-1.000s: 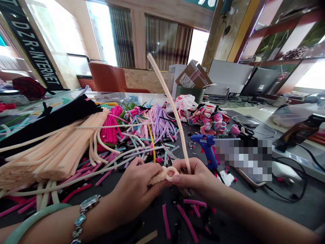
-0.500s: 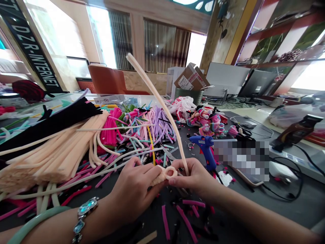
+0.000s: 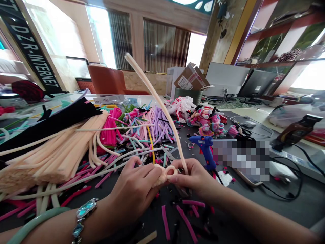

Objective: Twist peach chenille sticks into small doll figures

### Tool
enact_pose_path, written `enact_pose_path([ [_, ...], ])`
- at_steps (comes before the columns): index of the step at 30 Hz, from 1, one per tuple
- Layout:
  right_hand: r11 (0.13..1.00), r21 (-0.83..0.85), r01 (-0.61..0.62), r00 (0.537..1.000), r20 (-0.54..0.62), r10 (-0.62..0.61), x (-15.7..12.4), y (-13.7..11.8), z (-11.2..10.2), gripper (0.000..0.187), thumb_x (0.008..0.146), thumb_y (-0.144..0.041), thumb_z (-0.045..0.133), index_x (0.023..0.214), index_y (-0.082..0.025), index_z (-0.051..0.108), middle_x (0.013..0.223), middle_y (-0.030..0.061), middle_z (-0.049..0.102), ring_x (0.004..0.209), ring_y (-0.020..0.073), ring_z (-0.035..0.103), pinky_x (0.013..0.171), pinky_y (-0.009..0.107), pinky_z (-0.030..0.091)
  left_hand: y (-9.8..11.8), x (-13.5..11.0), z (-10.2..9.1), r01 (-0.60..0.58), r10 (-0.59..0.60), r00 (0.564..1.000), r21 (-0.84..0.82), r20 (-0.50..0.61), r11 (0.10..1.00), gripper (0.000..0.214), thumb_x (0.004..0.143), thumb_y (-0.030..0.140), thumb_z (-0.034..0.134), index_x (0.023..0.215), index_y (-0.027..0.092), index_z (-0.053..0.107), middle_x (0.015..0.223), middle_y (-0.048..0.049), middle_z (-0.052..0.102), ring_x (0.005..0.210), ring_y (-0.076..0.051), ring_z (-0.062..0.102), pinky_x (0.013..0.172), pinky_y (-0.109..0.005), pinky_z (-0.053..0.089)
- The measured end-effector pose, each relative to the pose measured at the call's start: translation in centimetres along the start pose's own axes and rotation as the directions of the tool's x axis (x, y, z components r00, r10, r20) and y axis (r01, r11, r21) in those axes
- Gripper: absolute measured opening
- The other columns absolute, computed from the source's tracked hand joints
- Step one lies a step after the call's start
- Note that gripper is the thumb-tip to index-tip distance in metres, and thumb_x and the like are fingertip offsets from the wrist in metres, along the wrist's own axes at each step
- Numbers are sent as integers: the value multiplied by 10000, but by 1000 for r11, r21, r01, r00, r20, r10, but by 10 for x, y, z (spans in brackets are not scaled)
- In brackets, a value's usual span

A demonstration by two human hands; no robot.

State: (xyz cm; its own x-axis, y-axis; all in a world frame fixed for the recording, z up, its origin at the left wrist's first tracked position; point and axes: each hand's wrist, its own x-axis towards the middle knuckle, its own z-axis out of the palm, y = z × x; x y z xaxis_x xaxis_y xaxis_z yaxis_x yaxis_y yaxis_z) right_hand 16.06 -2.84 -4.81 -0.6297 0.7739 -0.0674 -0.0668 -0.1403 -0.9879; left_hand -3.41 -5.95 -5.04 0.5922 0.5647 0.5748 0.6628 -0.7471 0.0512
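A cream pipe cleaner (image 3: 162,105) rises in a long curve from between my hands, its free end up and to the left. Its lower part is wound into a small fuzzy coil with a round loop (image 3: 171,170) at the right end. My left hand (image 3: 137,186) is closed round the coil, and its fingers hide much of it. With thumb and forefinger, my right hand (image 3: 190,176) pinches the pipe cleaner beside the loop. Both hands are above the dark table top.
Cream pipe cleaners (image 3: 53,156) lie bundled at left, beside a black bundle (image 3: 48,125). A blue glue gun (image 3: 207,152) and a blurred-out phone (image 3: 243,162) with cables lie right. Scissors (image 3: 169,154) rest beyond my hands. Pink offcuts (image 3: 186,223) are scattered in front.
The pipe cleaner's standing length has tipped slightly left. The loop has turned a little between my fingers; both hands keep their hold and have barely shifted.
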Motion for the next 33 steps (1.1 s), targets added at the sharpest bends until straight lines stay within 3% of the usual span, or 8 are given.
enact_pose_path([
  [9, 998, -56, -20, 999, 34, 22, 0, 2, -4, 206, 780, -330, 666, 796, -126, 646, 496, -66, 451, 409, 28, 370, 395, 154, 259, -1, -1, 0, 6, -5, 1000, -75, 17, 997, 142, 888, 86, 445, 915, 184, 545, 766, 14, 618, 657, -134, 494, 732, -329, 261],
  [20, 1000, 13, -12, 996, 89, 11, 1, 5, -2, 187, 796, -320, 641, 806, -134, 633, 492, -73, 426, 396, 31, 340, 398, 160, 306, 1, -4, 0, -12, 12, 1000, -68, -12, 998, 123, 876, 83, 452, 890, 178, 528, 712, 22, 574, 616, -133, 458, 726, -333, 261],
  [24, 1000, -29, -1, 999, 43, 2, -2, 3, -1, 212, 774, -335, 669, 788, -126, 637, 507, -58, 467, 407, 33, 385, 395, 156, 291, 0, -3, 2, 32, -31, 999, -97, 9, 995, 105, 888, 102, 453, 910, 178, 522, 746, 21, 575, 630, -134, 453, 731, -333, 263],
  [33, 995, 93, -27, 999, -14, 29, 3, 6, -5, 285, 731, -385, 702, 805, -117, 639, 491, -65, 423, 426, 36, 360, 425, 171, 273, 2, 0, 2, 205, -183, 975, -188, 128, 961, 237, 956, 258, 358, 796, 182, 516, 691, 25, 545, 609, -145, 416, 674, -308, 270],
])
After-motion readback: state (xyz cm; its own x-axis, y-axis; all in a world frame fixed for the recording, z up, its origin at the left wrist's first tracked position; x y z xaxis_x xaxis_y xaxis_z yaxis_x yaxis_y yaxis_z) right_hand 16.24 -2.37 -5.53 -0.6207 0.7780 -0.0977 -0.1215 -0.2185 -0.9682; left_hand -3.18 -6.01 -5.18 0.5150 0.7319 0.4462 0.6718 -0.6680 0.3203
